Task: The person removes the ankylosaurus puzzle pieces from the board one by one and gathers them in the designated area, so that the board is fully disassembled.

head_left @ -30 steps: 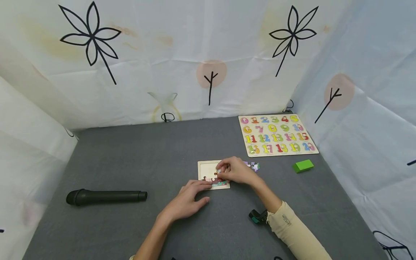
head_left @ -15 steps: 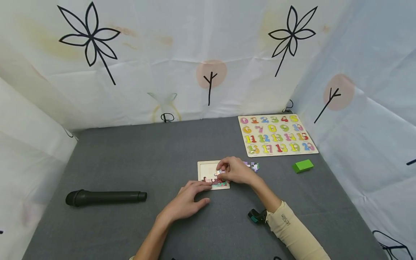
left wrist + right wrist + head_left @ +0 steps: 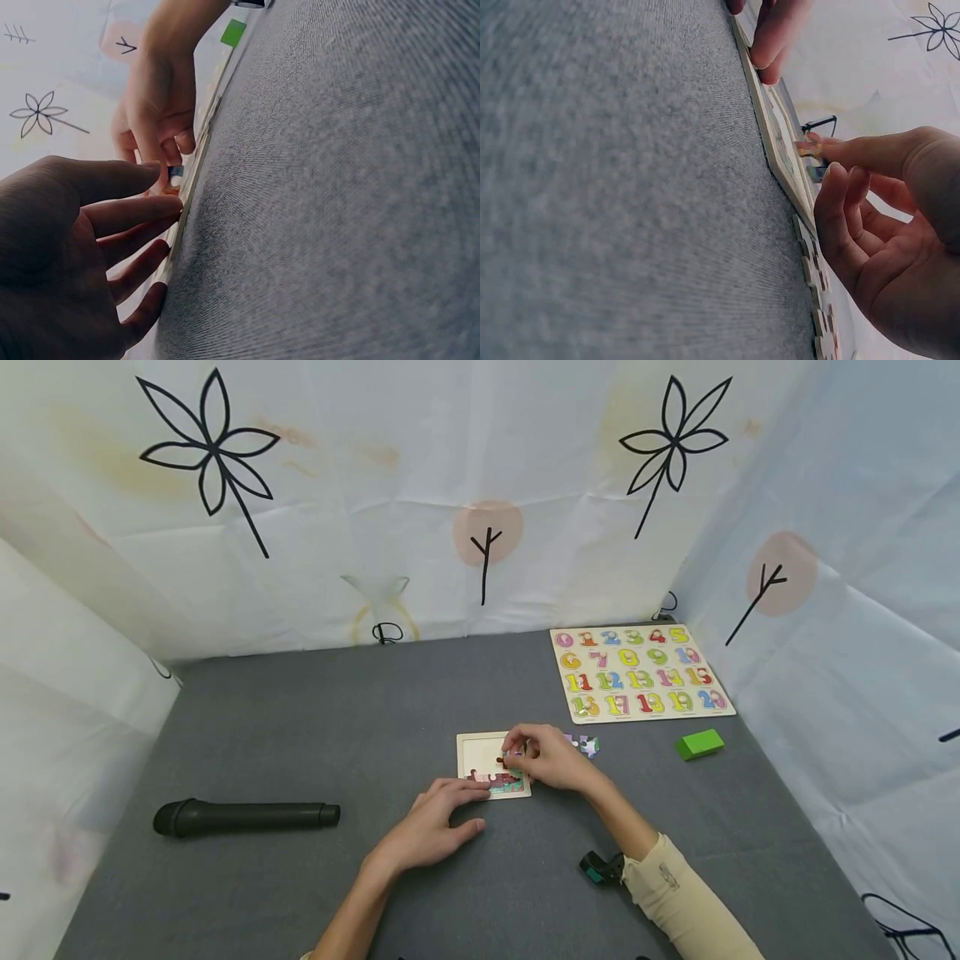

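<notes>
A small jigsaw puzzle tray [image 3: 480, 743] with a pale wooden frame lies mid-table, pieces filling its near edge. My right hand [image 3: 551, 758] is over its right side and pinches a small colourful puzzle piece [image 3: 810, 150] between thumb and fingers, just above the tray in the right wrist view. My left hand [image 3: 431, 822] rests with its fingertips on the tray's near left edge, fingers loosely extended in the left wrist view. Loose puzzle pieces [image 3: 588, 745] lie right of the tray, partly hidden behind the right hand.
A number board [image 3: 641, 674] lies at the back right, with a green block [image 3: 699, 743] in front of it. On the left lies a black microphone [image 3: 246, 817]. White printed cloth [image 3: 420, 460] walls the table's back and sides.
The piece in my right hand has been turned and shifted slightly over the tray, with the hand staying near the same spot. My left hand has hardly moved.
</notes>
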Demonstrator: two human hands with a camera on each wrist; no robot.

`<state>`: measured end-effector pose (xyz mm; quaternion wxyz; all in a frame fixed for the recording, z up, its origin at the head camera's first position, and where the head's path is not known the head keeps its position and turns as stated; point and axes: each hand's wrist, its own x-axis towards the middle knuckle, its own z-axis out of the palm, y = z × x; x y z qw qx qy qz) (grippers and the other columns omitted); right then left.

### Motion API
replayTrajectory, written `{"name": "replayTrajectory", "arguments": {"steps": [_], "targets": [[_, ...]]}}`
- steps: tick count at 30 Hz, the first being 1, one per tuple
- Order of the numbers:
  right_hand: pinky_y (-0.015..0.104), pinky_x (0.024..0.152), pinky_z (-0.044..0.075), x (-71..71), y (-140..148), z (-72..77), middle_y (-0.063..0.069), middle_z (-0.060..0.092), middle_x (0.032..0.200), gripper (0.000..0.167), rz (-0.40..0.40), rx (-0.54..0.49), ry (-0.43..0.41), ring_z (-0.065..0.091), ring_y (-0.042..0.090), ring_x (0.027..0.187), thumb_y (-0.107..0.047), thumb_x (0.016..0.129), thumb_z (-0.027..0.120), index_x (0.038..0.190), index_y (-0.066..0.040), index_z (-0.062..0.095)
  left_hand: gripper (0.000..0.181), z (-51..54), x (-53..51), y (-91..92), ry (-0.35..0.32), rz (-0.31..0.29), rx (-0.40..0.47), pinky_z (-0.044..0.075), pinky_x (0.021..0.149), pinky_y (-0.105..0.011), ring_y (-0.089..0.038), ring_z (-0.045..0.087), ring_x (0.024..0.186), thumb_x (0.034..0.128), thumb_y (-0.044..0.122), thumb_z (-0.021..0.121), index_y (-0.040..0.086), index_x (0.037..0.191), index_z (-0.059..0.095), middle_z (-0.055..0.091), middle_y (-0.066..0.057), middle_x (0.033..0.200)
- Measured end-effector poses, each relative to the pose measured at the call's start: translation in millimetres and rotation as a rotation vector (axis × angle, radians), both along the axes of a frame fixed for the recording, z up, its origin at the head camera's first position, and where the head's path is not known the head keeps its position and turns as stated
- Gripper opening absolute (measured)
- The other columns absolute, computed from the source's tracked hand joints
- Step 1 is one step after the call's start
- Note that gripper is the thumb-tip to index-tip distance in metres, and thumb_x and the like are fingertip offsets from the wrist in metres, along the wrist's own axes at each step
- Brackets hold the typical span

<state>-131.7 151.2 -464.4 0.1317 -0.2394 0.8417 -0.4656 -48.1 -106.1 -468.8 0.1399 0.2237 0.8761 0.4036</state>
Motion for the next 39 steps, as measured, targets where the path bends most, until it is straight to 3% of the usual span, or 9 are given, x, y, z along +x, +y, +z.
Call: {"name": "replayTrajectory", "arguments": {"steps": [6, 12, 15, 20, 23, 25, 32, 39], "targets": [[0.026, 0.057, 0.053, 4.8, 11, 4.2, 0.010, 0.073, 0.090, 0.008, -0.041, -0.038, -0.040, 0.060, 0.015, 0.057, -0.009, 0.103, 0.073, 0.110, -0.008, 0.073, 0.040, -7.6, 1.2, -1.7, 0.056, 0.000, 0.011, 0.041, 0.108, -0.060, -0.032, 0.054, 0.141, 0.1014, 0.027, 0.075, 0.013, 0.139, 0.074, 0.067, -0.003, 0.150], [0.027, 0.058, 0.053, 9.5, 31, 8.8, 0.012, 0.072, 0.091, 0.013, -0.051, -0.041, -0.046, 0.059, 0.012, 0.059, -0.010, 0.103, 0.074, 0.113, -0.002, 0.072, 0.040, 1.4, 2.7, 0.4, 0.029, 0.006, 0.007, 0.040, 0.109, -0.060, -0.032, 0.053, 0.142, 0.1011, 0.023, 0.075, 0.009, 0.139, 0.073, 0.066, -0.006, 0.152], [0.028, 0.058, 0.053, 12.1, 42, 9.5, 0.014, 0.071, 0.090, 0.014, -0.065, -0.040, -0.052, 0.060, 0.014, 0.059, -0.011, 0.103, 0.074, 0.113, -0.001, 0.072, 0.040, -0.2, 2.9, -0.1, 0.039, 0.006, 0.009, 0.040, 0.108, -0.058, -0.032, 0.054, 0.142, 0.1017, 0.024, 0.074, 0.010, 0.139, 0.073, 0.066, -0.005, 0.152], [0.031, 0.059, 0.056, 16.1, 59, 8.8, 0.018, 0.071, 0.091, 0.013, -0.098, -0.036, -0.058, 0.064, 0.019, 0.063, -0.011, 0.103, 0.074, 0.113, -0.002, 0.072, 0.041, -19.6, -0.1, -5.4, 0.099, 0.002, 0.044, 0.042, 0.109, -0.058, -0.030, 0.055, 0.142, 0.1026, 0.033, 0.074, 0.016, 0.140, 0.073, 0.068, -0.001, 0.151], [0.032, 0.060, 0.058, 18.4, 68, 8.4, 0.017, 0.072, 0.091, 0.014, -0.114, -0.032, -0.050, 0.065, 0.018, 0.064, -0.011, 0.103, 0.074, 0.112, -0.001, 0.072, 0.042, -32.2, -2.7, -8.8, 0.096, 0.012, 0.049, 0.042, 0.113, -0.058, -0.026, 0.055, 0.145, 0.1024, 0.037, 0.074, 0.022, 0.141, 0.072, 0.067, 0.004, 0.152], [0.033, 0.060, 0.058, 20.1, 74, 8.4, 0.017, 0.072, 0.092, 0.014, -0.120, -0.029, -0.041, 0.063, 0.017, 0.063, -0.010, 0.103, 0.074, 0.112, 0.000, 0.072, 0.042, -33.5, -3.0, -10.1, 0.069, 0.019, 0.051, 0.042, 0.115, -0.059, -0.025, 0.055, 0.146, 0.1023, 0.039, 0.074, 0.025, 0.142, 0.072, 0.066, 0.005, 0.153], [0.032, 0.062, 0.059, 23.3, 95, 7.7, 0.019, 0.072, 0.093, 0.016, -0.148, -0.021, -0.037, 0.063, 0.016, 0.062, -0.009, 0.103, 0.073, 0.114, 0.002, 0.070, 0.043, -0.2, 4.9, -12.5, -0.014, 0.013, 0.073, 0.043, 0.118, -0.065, -0.036, 0.057, 0.144, 0.1042, 0.031, 0.073, 0.012, 0.143, 0.071, 0.064, -0.009, 0.156], [0.032, 0.062, 0.060, 23.7, 110, 4.2, 0.019, 0.072, 0.092, 0.015, -0.143, 0.006, -0.041, 0.065, 0.015, 0.062, -0.007, 0.105, 0.070, 0.115, 0.005, 0.071, 0.043, 4.3, 8.2, -17.4, -0.019, 0.026, 0.038, 0.043, 0.121, -0.062, -0.032, 0.056, 0.147, 0.1049, 0.026, 0.072, 0.010, 0.145, 0.069, 0.061, -0.007, 0.160]]}}
